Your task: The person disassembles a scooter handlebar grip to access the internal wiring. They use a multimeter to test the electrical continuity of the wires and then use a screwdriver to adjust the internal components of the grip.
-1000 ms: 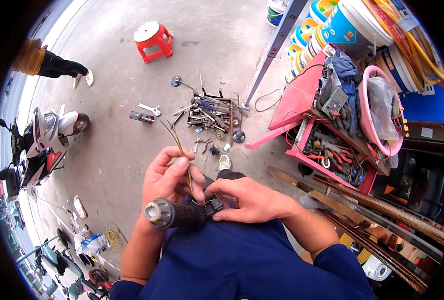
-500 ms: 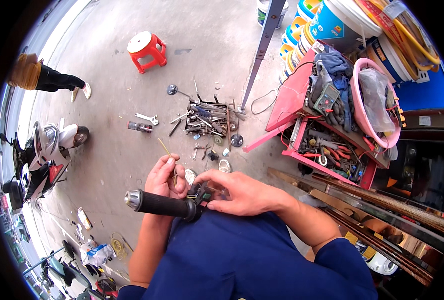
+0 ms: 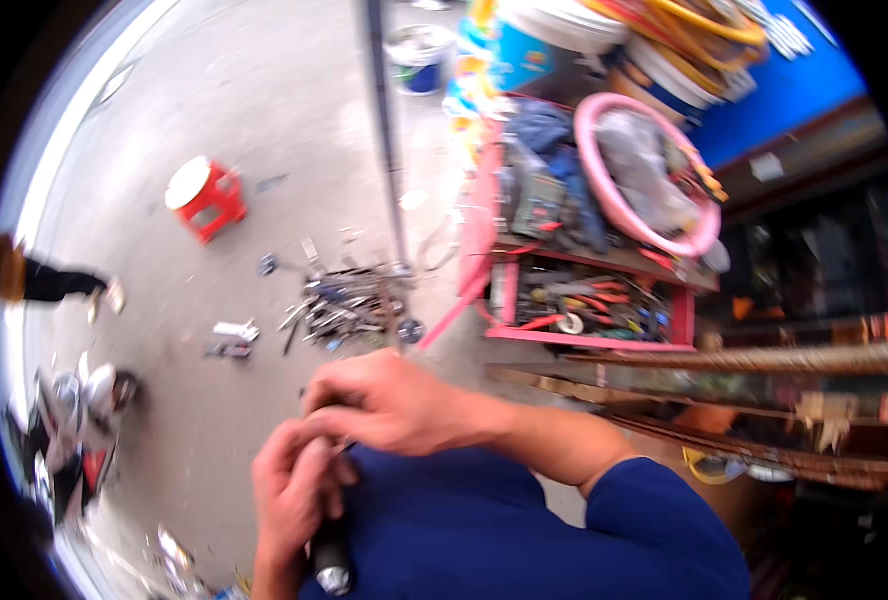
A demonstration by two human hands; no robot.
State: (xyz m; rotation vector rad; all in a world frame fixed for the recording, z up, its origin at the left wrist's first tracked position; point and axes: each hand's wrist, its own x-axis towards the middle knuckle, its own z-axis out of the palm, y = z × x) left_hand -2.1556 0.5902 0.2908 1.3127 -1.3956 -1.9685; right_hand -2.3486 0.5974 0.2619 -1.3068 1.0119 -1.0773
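My left hand [image 3: 299,485] and my right hand [image 3: 389,400] are close together in front of my body, their fingertips meeting. Both sets of fingers are closed in a pinch. Whatever sits between them is hidden and smeared by motion. Beneath my left hand, a black handlebar grip [image 3: 331,545] with a silver end cap points down toward the lower edge, its upper part covered by the hand. The thin yellow strip seen earlier cannot be made out.
A heap of metal tools [image 3: 349,305] lies on the floor ahead, with a red stool [image 3: 219,205] farther left. To the right stand a pink tool drawer [image 3: 604,342], a pink basin [image 3: 586,170] and long rusty bars [image 3: 744,358]. A person [image 3: 54,280] is at the far left.
The view has swung, shifting the surroundings leftward. My right hand has left the switch block and come to my left hand. The handlebar grip now points downward rather than left.
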